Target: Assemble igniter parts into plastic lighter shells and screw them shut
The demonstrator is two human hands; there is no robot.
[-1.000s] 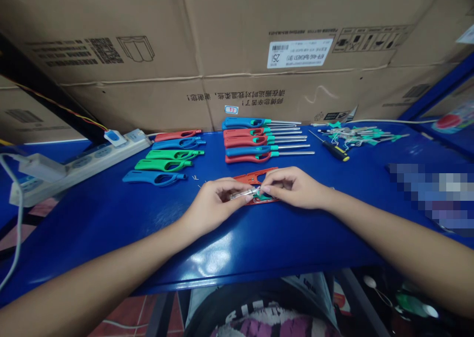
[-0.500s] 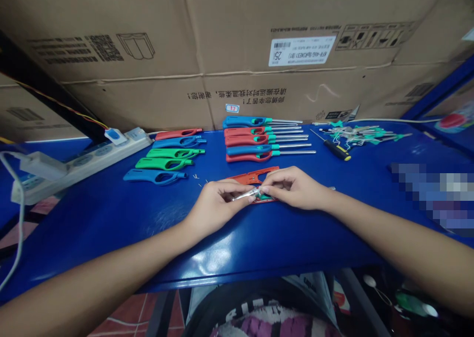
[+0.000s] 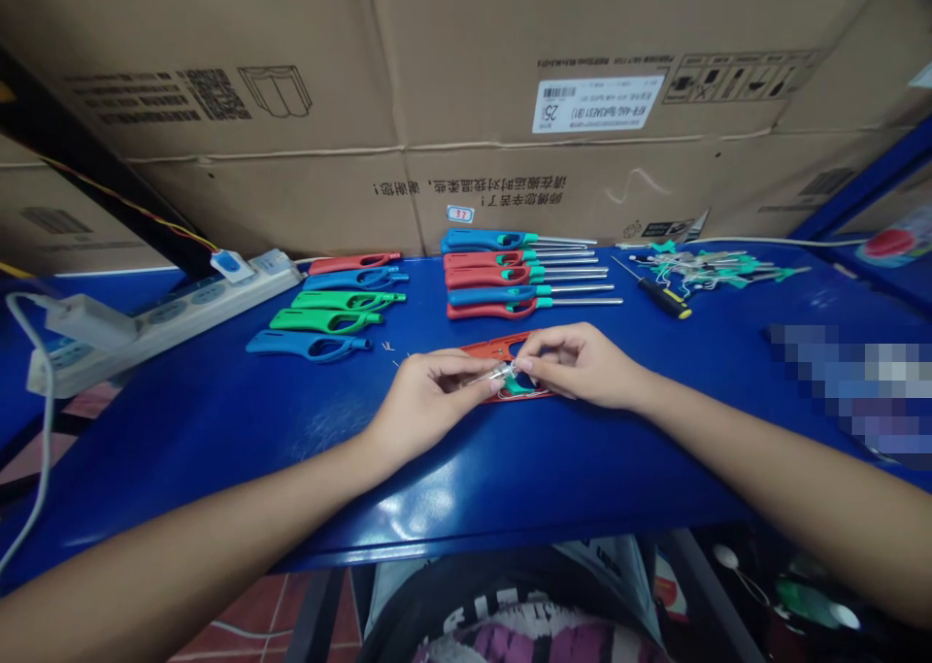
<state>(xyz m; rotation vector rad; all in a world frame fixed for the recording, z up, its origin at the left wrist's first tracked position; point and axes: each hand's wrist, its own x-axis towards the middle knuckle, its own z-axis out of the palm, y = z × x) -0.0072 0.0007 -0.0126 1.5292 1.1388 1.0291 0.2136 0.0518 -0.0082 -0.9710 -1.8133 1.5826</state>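
Observation:
Between thumb and fingers, my left hand [image 3: 429,398] holds a small clear, shiny tube [image 3: 495,376]. The fingertips of my right hand [image 3: 582,365] pinch together at the tube's right end, on something too small to make out. Beneath both hands lies an opened orange-red lighter casing [image 3: 502,347], its two halves partly covered by my fingers. A green piece [image 3: 518,384] and a thin wire show in the nearer half.
Several handles [image 3: 324,319] lie left on the blue table [image 3: 451,479]. Several lighters with metal rods [image 3: 491,296] are stacked behind my hands. A screwdriver [image 3: 666,297] and green-tipped parts [image 3: 728,267] lie right. A power strip [image 3: 167,318] stands left, cardboard [image 3: 291,197] behind.
My right fingertips have shifted slightly at the tube's end, and more of the green piece shows. The tube is still in my left hand. The whole view has moved a little.

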